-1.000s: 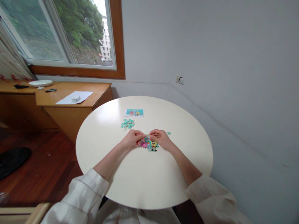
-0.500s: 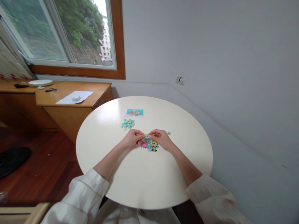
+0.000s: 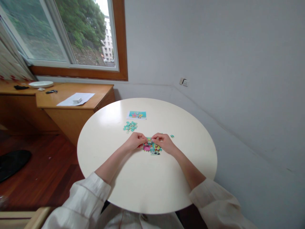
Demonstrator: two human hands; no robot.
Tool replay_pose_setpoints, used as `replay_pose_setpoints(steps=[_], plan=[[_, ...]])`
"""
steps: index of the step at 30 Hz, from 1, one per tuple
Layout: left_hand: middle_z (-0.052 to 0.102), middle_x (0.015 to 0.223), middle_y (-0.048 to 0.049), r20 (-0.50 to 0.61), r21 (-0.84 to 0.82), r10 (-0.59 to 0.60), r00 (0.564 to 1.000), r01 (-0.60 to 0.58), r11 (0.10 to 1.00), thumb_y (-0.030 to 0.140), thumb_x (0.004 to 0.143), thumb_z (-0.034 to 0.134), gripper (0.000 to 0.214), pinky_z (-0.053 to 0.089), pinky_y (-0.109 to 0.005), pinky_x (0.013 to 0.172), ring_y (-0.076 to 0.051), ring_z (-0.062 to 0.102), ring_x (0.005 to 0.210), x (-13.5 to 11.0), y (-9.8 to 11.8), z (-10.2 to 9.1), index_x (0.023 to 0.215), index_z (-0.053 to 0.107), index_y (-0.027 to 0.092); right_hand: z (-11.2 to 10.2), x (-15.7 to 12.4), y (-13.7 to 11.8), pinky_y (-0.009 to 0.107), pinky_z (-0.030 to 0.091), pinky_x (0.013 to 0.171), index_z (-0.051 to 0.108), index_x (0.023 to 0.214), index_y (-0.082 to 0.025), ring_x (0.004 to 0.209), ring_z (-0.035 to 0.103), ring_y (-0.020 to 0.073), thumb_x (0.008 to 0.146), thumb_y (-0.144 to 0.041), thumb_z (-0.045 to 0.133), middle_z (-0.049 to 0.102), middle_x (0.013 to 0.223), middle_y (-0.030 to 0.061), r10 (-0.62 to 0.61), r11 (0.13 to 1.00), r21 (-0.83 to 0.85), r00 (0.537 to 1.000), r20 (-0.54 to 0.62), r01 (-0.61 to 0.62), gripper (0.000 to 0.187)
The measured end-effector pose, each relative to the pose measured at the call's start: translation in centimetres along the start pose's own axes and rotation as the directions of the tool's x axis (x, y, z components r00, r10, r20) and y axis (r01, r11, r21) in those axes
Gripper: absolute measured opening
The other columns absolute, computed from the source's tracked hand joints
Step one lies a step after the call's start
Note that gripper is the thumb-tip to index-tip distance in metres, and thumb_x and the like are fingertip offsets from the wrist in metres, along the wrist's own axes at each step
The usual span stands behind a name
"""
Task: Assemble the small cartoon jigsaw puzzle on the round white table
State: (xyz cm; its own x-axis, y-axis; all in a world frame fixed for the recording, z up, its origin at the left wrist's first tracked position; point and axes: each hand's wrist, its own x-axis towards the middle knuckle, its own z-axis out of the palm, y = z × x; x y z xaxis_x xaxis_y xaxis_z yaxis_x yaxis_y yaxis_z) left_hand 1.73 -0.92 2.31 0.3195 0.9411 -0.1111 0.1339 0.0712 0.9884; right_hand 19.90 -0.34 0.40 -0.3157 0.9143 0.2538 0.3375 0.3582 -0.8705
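Observation:
A partly joined jigsaw puzzle, with a pink figure on its left and a yellow figure on its right, lies flat on the white oval table. My left hand pinches at its upper left, closed on a small jigsaw piece. From the other side, my right hand has its thumb and fingers closed at the same piece. The fingertips cover part of the piece and the puzzle's top edge, so whether the piece is locked in cannot be seen.
Beyond my left hand is a pile of loose teal jigsaw pieces, with a printed picture card behind it. A single piece lies right of my right hand. A wooden desk bearing paper stands at the left.
Both hands stay at the puzzle's top edge. The fingertips have shifted very slightly to the left, and the piece between them shows a little differently.

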Motion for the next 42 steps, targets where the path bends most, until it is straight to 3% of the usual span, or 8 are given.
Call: replay_pose_setpoints(steps=[4,13,17,21,26,32,42], plan=[[0.050,0.041,0.0030,0.042,0.028,0.000,0.999,-0.001,1.000,0.022,0.061,0.062,0.012,0.023,-0.017,0.036,-0.004,0.037,0.034,0.1,-0.4,-0.1,0.059,0.057,0.012,0.0,0.0,0.0,0.029,0.040,0.070,0.065,0.067,-0.017,0.079,0.056,0.0156,0.070,-0.030,0.061,0.062,0.082,0.0050,-0.079,0.996,-0.045,0.997,-0.001,0.079,0.015],[0.048,0.042,0.0036,0.140,0.174,0.063,0.988,-0.087,0.981,0.040,0.069,0.057,0.028,0.023,-0.018,0.036,-0.004,0.034,0.035,0.5,-1.4,-0.4,0.063,0.055,0.012,0.0,0.0,0.0,0.029,0.042,0.074,0.063,0.065,-0.017,0.084,0.055,0.0151,0.073,-0.031,0.060,0.059,0.089,0.0055,-0.079,0.996,-0.031,0.995,0.059,0.081,0.017],[0.052,0.049,0.0015,0.139,0.223,0.123,0.983,-0.152,0.963,0.038,0.069,0.057,0.028,0.028,-0.018,0.042,-0.006,0.040,0.042,0.5,-1.5,-0.3,0.059,0.053,0.012,0.2,-0.1,0.2,0.029,0.043,0.073,0.064,0.064,-0.017,0.083,0.055,0.0149,0.072,-0.032,0.061,0.058,0.088,0.0055,-0.075,0.997,-0.015,0.993,0.096,0.077,0.017],[0.047,0.047,0.0038,0.133,0.264,0.149,0.980,-0.180,0.948,0.035,0.068,0.055,0.026,0.029,-0.018,0.044,-0.006,0.040,0.045,0.5,-1.5,-0.4,0.055,0.048,0.014,0.1,0.0,0.4,0.029,0.042,0.073,0.065,0.067,-0.017,0.082,0.055,0.0152,0.072,-0.032,0.061,0.059,0.088,0.0056,-0.068,0.997,-0.037,0.996,0.059,0.070,0.017],[0.040,0.042,0.0057,0.175,0.334,0.112,0.978,-0.166,0.928,0.031,0.067,0.054,0.029,0.024,-0.018,0.042,-0.004,0.033,0.041,0.2,-0.8,-0.6,0.048,0.039,0.015,-0.3,0.1,0.6,0.030,0.041,0.075,0.065,0.069,-0.016,0.082,0.056,0.0155,0.072,-0.030,0.060,0.060,0.087,0.0056,-0.079,0.993,-0.086,0.997,-0.002,0.078,0.014],[0.042,0.038,0.0052,0.266,0.296,-0.002,0.964,-0.080,0.952,0.029,0.068,0.054,0.028,0.024,-0.018,0.038,-0.004,0.033,0.035,-0.3,-0.2,-0.7,0.046,0.042,0.015,-0.2,0.1,0.8,0.030,0.041,0.074,0.064,0.069,-0.016,0.081,0.056,0.0157,0.072,-0.027,0.059,0.061,0.085,0.0052,-0.088,0.990,-0.112,0.996,-0.003,0.087,0.012],[0.049,0.040,0.0037,0.277,0.273,-0.127,0.952,0.049,0.961,0.027,0.066,0.058,0.022,0.028,-0.017,0.034,-0.005,0.040,0.033,-0.3,-0.5,-0.4,0.050,0.050,0.013,-0.2,0.1,1.1,0.028,0.041,0.071,0.064,0.070,-0.017,0.080,0.056,0.0149,0.072,-0.027,0.059,0.061,0.084,0.0044,-0.089,0.987,-0.136,0.996,0.000,0.089,0.012]])
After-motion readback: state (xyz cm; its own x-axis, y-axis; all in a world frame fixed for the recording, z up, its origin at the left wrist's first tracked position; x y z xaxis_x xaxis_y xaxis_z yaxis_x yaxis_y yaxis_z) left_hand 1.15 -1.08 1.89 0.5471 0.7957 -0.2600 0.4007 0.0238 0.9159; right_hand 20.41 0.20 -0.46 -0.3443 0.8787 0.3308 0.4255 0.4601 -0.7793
